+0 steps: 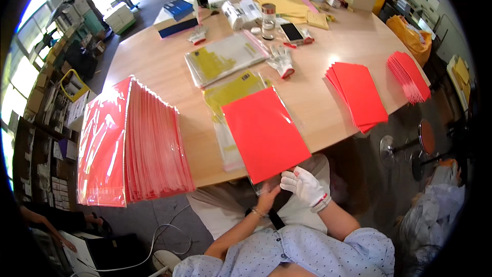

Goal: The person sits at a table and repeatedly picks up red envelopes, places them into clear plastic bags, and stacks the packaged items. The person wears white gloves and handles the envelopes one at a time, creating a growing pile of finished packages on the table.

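A red sheet in a clear plastic sleeve lies over the table's front edge, with its near end sticking out above my lap. My left hand, bare, is closed at the near left corner of the sleeve; its fingertips are partly hidden. My right hand wears a white glove and bends its fingers at the near right edge, thumb against the red sheet. Beneath the sheet lie clear plastic sleeves with yellow print. On the left rises a tall stack of red sheets in clear sleeves.
To the right are a fanned pile of red sheets and a smaller one. Behind lie a pack of clear sleeves, a white work glove, a phone, a jar and a blue box. A stool stands right.
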{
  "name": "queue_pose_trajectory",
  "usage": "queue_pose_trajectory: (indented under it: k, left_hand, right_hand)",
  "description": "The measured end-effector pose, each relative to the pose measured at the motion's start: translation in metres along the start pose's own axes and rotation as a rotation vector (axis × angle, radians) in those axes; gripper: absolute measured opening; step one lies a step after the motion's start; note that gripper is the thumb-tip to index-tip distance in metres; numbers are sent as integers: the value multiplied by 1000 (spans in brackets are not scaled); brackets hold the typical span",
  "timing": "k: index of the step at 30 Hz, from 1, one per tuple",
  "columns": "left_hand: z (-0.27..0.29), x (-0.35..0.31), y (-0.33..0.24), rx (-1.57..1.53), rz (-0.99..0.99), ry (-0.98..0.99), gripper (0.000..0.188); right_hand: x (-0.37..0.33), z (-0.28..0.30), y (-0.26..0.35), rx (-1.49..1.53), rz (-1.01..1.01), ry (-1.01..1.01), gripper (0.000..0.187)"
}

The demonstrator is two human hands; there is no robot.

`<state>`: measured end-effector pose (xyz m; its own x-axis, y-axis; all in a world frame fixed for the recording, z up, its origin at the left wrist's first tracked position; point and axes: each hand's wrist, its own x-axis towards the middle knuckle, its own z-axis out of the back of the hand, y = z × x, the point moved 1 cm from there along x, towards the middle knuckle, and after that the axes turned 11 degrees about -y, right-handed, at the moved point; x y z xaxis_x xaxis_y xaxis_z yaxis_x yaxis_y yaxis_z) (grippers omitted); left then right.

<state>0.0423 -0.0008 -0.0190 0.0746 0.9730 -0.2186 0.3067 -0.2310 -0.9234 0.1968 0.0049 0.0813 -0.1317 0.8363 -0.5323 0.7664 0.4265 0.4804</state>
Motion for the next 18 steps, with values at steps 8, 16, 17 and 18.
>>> queue_pose_trajectory:
  k: [8, 16, 17, 18]
  left_hand:
    - [63, -7, -37, -79, 321, -54, 35]
    - [40, -11, -49, -84, 261, -385, 36]
    - [37, -13, -65, -97, 292, -363, 37]
    - [36, -12, -75, -119, 317, -346, 38]
  right_hand:
    - [-11, -74, -15, -1510, 1029, 83, 10]
    - [9, -68, -18, -1451, 1099, 586, 11]
    - [5, -49, 12, -1204, 1041, 265, 13]
    - [-5, -17, 57, -725, 883, -29, 15]
